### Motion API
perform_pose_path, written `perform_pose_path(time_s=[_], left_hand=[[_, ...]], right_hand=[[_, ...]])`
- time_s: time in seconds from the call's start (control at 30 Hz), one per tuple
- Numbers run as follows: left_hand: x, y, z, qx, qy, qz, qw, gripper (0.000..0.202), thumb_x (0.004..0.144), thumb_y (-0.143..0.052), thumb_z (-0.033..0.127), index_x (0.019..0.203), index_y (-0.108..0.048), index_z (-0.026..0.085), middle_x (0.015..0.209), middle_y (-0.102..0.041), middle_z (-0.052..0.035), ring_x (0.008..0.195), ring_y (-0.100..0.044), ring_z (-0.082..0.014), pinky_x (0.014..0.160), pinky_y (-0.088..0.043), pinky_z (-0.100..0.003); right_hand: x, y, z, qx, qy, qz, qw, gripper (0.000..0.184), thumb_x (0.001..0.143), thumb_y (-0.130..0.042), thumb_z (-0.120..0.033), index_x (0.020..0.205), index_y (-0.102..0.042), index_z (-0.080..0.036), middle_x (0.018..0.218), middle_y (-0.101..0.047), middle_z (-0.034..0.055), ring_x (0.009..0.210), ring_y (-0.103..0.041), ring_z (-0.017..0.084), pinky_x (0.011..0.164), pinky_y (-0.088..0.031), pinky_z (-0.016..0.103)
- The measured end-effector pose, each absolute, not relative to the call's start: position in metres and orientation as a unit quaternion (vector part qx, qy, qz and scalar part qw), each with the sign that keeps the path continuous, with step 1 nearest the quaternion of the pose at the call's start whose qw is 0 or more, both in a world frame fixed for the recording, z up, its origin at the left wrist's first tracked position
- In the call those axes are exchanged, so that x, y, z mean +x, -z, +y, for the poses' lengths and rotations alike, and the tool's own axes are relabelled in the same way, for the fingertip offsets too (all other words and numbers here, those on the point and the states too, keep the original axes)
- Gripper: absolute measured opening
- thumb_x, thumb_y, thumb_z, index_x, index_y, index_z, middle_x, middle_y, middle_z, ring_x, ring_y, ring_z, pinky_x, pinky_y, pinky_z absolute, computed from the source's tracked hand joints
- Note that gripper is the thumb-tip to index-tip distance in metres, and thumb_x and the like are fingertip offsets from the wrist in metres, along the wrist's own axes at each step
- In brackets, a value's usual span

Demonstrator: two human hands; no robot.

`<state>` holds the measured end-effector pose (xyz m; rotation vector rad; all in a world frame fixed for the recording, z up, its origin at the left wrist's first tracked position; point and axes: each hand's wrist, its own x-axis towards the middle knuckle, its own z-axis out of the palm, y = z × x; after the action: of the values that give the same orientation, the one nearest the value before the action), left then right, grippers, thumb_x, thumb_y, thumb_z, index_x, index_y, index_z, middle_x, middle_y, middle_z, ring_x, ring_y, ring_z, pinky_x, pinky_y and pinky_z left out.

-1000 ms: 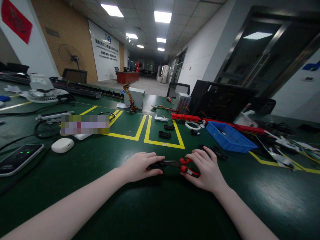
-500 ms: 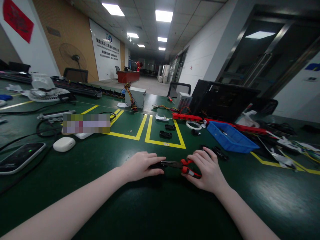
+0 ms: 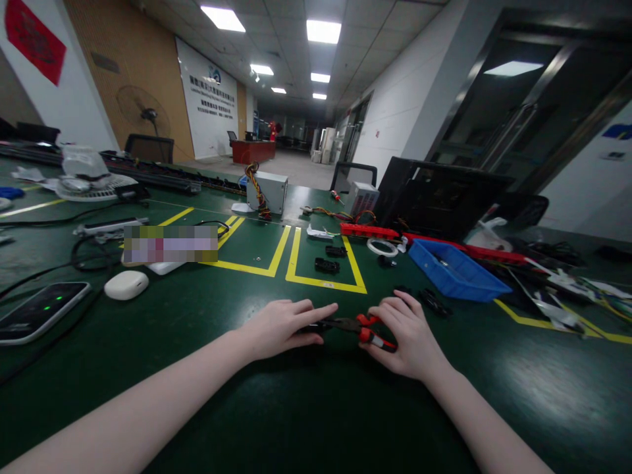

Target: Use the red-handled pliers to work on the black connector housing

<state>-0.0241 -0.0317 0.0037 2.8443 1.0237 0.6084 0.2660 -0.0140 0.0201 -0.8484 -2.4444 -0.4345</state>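
At six o'clock, a black part (image 3: 312, 327) is pinched by the left hand (image 3: 279, 329); red-handled long-nose pliers (image 3: 349, 324), nose towards nine o'clock, are gripped by the right hand (image 3: 407, 337), best held level, squeezed lightly

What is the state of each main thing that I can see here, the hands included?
Left hand: closed on a dark part
Right hand: closed around red handles
Pliers: handles spread; jaw closure unclear
Blue tray: upright, open-topped
White case: looks shut
Black-screened device: on, green lights showing
Ceiling lights: on
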Motion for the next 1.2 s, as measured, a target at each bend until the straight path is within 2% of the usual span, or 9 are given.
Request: perform_pose_path(time_s=[0.23,0.3,0.4,0.6,1.03,1.2], left_hand=[[-0.023,-0.008,-0.034,0.914,-0.201,0.348,0.057,0.063,0.098,-0.051,0.037,0.151,-0.018,0.030,0.109,-0.061,-0.0058,0.085,-0.065,-0.0213,0.074,-0.050,-0.032],[-0.023,-0.009,-0.036,0.902,-0.219,0.361,0.092,0.061,0.096,-0.056,0.037,0.147,-0.024,0.028,0.111,-0.063,-0.0065,0.089,-0.066,-0.0224,0.076,-0.051,-0.034],[-0.023,-0.010,-0.038,0.881,-0.243,0.379,0.143,0.046,0.093,-0.060,0.038,0.131,-0.039,0.023,0.107,-0.065,-0.0062,0.089,-0.066,-0.0217,0.076,-0.052,-0.033],[-0.021,-0.013,-0.038,0.883,-0.229,0.382,0.146,0.029,0.093,-0.061,0.033,0.115,-0.046,0.021,0.100,-0.064,-0.0035,0.082,-0.065,-0.0195,0.070,-0.050,-0.030],[-0.021,-0.014,-0.038,0.879,-0.215,0.397,0.153,0.028,0.093,-0.061,0.034,0.112,-0.046,0.021,0.098,-0.064,-0.0030,0.081,-0.065,-0.0197,0.067,-0.049,-0.029],[-0.020,-0.016,-0.037,0.896,-0.202,0.371,0.135,0.022,0.094,-0.059,0.030,0.112,-0.048,0.022,0.107,-0.062,-0.0030,0.084,-0.065,-0.0193,0.069,-0.049,-0.029]], right_hand=[[0.266,-0.019,-0.014,-0.334,0.148,-0.896,0.251,0.033,0.076,-0.064,-0.044,0.099,-0.060,-0.021,0.087,-0.067,0.0062,0.089,-0.060,0.026,0.100,-0.035,0.053],[0.267,-0.018,-0.013,-0.338,0.144,-0.895,0.251,0.033,0.076,-0.065,-0.044,0.100,-0.060,-0.021,0.089,-0.067,0.0061,0.090,-0.060,0.026,0.100,-0.035,0.053],[0.268,-0.018,-0.013,-0.341,0.143,-0.895,0.250,0.034,0.077,-0.065,-0.045,0.101,-0.060,-0.022,0.090,-0.068,0.0061,0.092,-0.060,0.027,0.100,-0.034,0.053],[0.268,-0.017,-0.012,-0.341,0.146,-0.896,0.244,0.035,0.076,-0.065,-0.046,0.101,-0.060,-0.022,0.090,-0.068,0.0063,0.092,-0.060,0.027,0.101,-0.034,0.053],[0.271,-0.013,-0.010,-0.343,0.164,-0.889,0.257,0.039,0.077,-0.065,-0.046,0.107,-0.060,-0.022,0.095,-0.070,0.0064,0.097,-0.060,0.028,0.102,-0.032,0.054],[0.272,-0.014,-0.009,-0.341,0.176,-0.884,0.266,0.038,0.078,-0.065,-0.046,0.105,-0.058,-0.021,0.094,-0.069,0.0073,0.096,-0.061,0.028,0.102,-0.032,0.054]])
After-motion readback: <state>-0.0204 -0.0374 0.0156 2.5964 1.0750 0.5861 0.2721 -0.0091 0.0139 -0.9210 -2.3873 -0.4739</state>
